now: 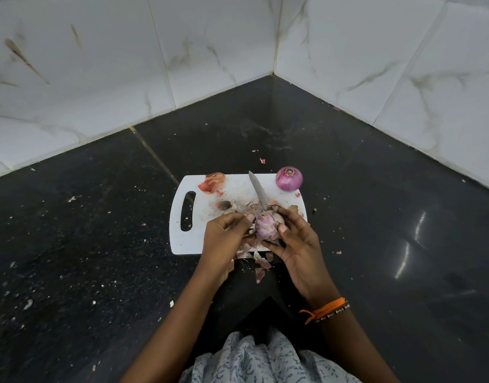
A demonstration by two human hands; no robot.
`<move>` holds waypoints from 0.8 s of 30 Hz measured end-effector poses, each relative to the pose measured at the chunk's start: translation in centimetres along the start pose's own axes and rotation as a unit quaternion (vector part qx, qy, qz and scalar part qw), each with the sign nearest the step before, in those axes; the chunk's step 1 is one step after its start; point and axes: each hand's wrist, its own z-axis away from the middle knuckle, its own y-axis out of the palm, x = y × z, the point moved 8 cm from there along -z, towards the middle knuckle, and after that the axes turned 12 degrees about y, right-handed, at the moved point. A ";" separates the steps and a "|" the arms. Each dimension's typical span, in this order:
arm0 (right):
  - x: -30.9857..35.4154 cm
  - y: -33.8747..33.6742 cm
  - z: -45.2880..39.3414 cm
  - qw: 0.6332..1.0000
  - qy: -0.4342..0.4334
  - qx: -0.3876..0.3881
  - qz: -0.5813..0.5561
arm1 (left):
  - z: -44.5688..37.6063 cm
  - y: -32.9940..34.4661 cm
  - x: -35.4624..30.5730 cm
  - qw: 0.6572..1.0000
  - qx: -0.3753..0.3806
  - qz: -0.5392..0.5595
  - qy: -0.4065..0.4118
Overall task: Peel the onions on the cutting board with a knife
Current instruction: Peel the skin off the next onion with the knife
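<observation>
- left hand (224,239): bare, no rings, no watch, no band on the wrist
- right hand (296,244): bare, no rings, short pale nails
- both forearms bare, no sleeves in view
- orange thread wristband (325,309) on the right wrist, loose knotted end sticking out to one side
- dark beaded band (334,313) touching it on the elbow side, light markings, too small to read
- garment (265,360) at bottom edge: light grey-white fabric, dark blue-grey speckled print

I see a dark polished counter (376,217) running into a corner of white marbled wall tiles (210,37). Small pale crumbs (27,304) speckle its left side. An orange thread band (325,309) and patterned grey cloth (265,360) show nearest me.
</observation>
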 end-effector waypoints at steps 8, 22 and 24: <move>-0.1 0.0 0.0 0.999 -0.005 -0.003 0.032 | -0.1 -0.1 -0.9 0.997 -0.010 -0.063 0.034; -0.5 0.4 0.1 0.997 -0.008 -0.007 0.081 | -0.1 -0.6 -1.9 0.975 -0.018 -0.198 0.100; -0.6 0.4 0.1 0.996 -0.008 -0.016 0.084 | -0.1 -0.6 -2.3 0.962 -0.017 -0.242 0.122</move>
